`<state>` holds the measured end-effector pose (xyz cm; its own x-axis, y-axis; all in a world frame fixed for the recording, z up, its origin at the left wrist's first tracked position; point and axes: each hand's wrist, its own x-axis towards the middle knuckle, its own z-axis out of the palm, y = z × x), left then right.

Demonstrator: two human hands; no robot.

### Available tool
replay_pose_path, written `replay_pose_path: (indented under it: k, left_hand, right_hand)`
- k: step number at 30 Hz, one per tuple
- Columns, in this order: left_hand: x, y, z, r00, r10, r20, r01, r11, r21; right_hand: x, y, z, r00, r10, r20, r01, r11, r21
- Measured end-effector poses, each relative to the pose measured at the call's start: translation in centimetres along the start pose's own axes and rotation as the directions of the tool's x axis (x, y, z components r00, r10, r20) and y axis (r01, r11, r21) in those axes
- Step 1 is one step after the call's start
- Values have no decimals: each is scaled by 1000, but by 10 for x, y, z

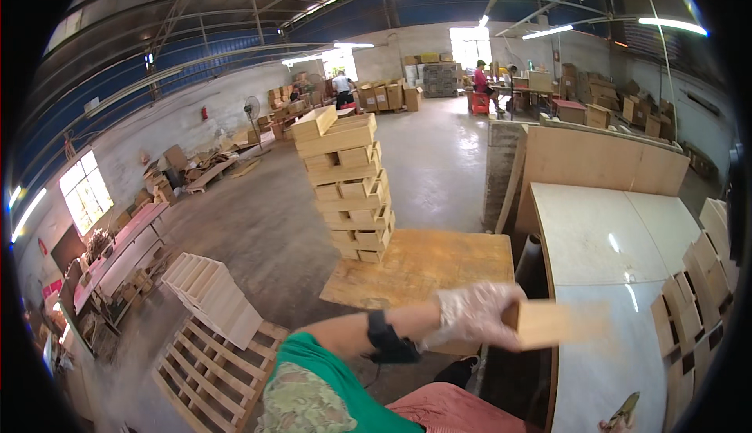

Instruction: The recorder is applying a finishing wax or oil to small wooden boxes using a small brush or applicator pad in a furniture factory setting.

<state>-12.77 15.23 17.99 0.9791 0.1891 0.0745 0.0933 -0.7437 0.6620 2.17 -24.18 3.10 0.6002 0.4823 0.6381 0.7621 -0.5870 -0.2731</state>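
Observation:
My left hand (479,314), in a thin clear plastic glove, is closed on the near end of a small light-wood box (540,325). The box is held over the left edge of a white-topped worktable (595,253), and its far end is smeared by motion. A black strap with a device (389,337) sits round my left forearm. Left of the hand, a tall stack of light-wood boxes (348,175) rises from a brown wooden board (439,265). My right hand does not show.
Stacked wooden pieces (689,308) line the worktable's right side. A small dark object (621,412) lies at its near edge. Pale wood boxes (210,298) stand on a slatted pallet (215,374) at the lower left. Two people work far back, near cartons (384,95).

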Motion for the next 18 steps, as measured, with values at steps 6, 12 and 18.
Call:
replay_pose_path:
  k: [6,12,18]
  left_hand:
    - [-7,-79,-161,851,-35,-524,359,767,532]
    - [13,-172,-291,638,-87,-765,597,684,419]
    - [17,-240,-371,509,-139,-850,732,589,342]
  right_hand:
    - [-18,21,83,932,294,214,-340,912,228]
    - [31,-41,80,907,280,314,-349,919,186]
    - [71,-88,92,911,137,390,-201,971,127]
